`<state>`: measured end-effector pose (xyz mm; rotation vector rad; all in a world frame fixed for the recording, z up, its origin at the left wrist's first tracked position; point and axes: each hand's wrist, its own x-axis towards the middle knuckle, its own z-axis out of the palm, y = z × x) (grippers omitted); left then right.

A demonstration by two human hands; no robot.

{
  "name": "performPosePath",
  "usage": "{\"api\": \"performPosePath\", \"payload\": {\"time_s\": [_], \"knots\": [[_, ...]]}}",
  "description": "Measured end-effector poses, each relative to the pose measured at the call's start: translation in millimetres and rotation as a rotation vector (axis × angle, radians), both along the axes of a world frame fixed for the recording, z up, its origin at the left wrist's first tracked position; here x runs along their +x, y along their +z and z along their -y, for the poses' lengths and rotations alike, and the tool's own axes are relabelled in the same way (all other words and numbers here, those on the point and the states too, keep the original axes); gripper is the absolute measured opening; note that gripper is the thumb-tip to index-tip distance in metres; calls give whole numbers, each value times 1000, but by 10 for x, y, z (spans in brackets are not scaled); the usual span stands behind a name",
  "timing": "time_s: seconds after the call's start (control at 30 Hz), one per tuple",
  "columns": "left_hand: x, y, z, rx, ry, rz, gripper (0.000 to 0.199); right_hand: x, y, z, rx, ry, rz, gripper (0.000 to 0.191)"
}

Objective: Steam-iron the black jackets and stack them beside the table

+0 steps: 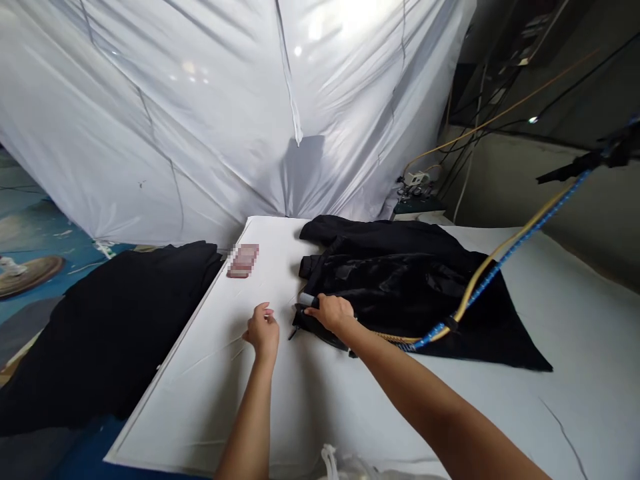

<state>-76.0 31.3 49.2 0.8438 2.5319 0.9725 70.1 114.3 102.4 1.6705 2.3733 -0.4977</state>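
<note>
My right hand (334, 312) is closed around the handle of what looks like a steam iron (309, 300), whose light grey handle end shows past my fingers. The iron sits at the near left edge of a black garment (390, 273) laid on the white table; its dark body is partly hidden by my hand. A blue hose (517, 243) and a yellow cable run down to it from the upper right. My left hand (263, 328) hovers over the white surface left of the garment, holding nothing, fingers loosely bent and apart.
On the white-covered table (210, 380), a pixelated reddish item (243, 260) lies near the left edge. A large heap of black cloth (130, 320) stands beside the table. White sheeting (225, 120) hangs behind. Clear plastic (350, 467) shows at the near edge.
</note>
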Motion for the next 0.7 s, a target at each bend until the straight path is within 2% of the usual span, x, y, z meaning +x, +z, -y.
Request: {"api": "performPosePath", "payload": {"time_s": [0.1, 0.2, 0.4, 0.53, 0.63, 0.7], "knots": [[6, 42, 71, 54, 36, -20, 34, 77, 2, 20, -32, 64, -3, 57], [56, 20, 83, 41, 10, -16, 33, 366, -29, 87, -51, 58, 16, 55], [342, -104, -132, -15, -142, -26, 32, 1270, -22, 69, -33, -171, 111, 57], [455, -218, -297, -158, -202, -37, 34, 1838, 43, -5, -18, -331, 128, 54], [444, -276, -349, -256, -239, -30, 36, 2121, 85, -39, -30, -427, 127, 53], [416, -289, -354, -282, -261, -23, 35, 2207, 106, -51, -33, -448, 122, 51]]}}
